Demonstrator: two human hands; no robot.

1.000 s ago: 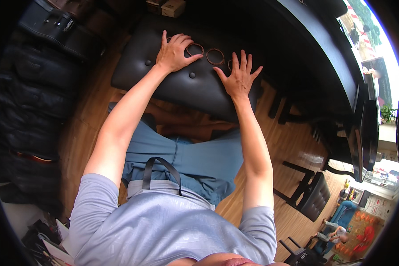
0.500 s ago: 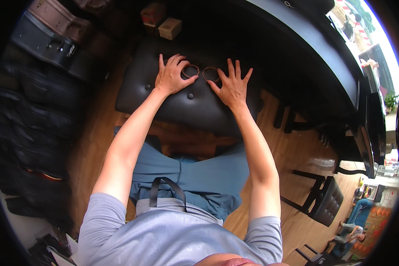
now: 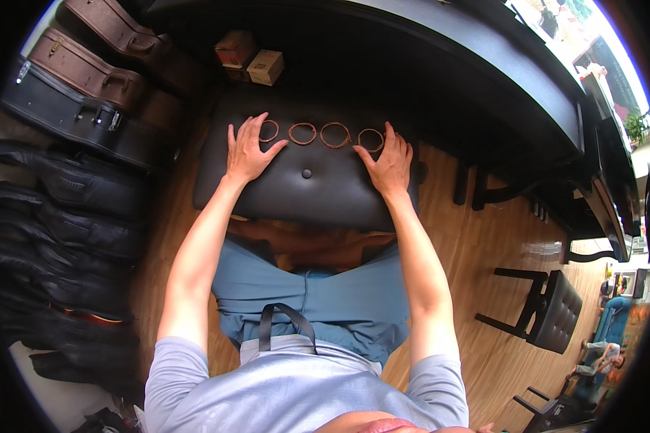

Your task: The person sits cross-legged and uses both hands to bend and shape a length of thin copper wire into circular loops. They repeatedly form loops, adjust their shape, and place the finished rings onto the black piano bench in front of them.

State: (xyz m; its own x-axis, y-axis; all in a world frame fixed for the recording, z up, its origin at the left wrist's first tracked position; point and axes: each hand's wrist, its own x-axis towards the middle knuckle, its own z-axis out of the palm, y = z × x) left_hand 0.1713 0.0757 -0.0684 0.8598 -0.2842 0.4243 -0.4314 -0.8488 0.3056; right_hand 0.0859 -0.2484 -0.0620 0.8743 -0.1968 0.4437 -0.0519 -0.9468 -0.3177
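Several thin copper-brown rings, which look like coiled wire, lie in a row on a dark padded bench (image 3: 267,191). My left hand (image 3: 245,157) is at the left end, thumb spread from the fingers around the leftmost ring (image 3: 277,130), which is partly hidden. At the right end, my right hand (image 3: 390,164) is open, its thumb by the lower edge of the rightmost ring (image 3: 370,129) and its fingers along the far side. Between the hands lie a second ring (image 3: 302,144) and a slightly larger third ring (image 3: 335,148), neither touched by my left hand.
Two small boxes, one red (image 3: 236,49) and one cream (image 3: 266,67), stand beyond the bench. Instrument cases (image 3: 79,68) and black soft bags (image 3: 65,180) line the left. A black piano-like body (image 3: 477,65) curves behind; a black stool (image 3: 556,310) stands right. A person (image 3: 605,357) sits farther off.
My hands have moved apart, left hand leftward and right hand slightly outward. Rings previously covered by the hands now show in a spaced row. The view has also shifted.
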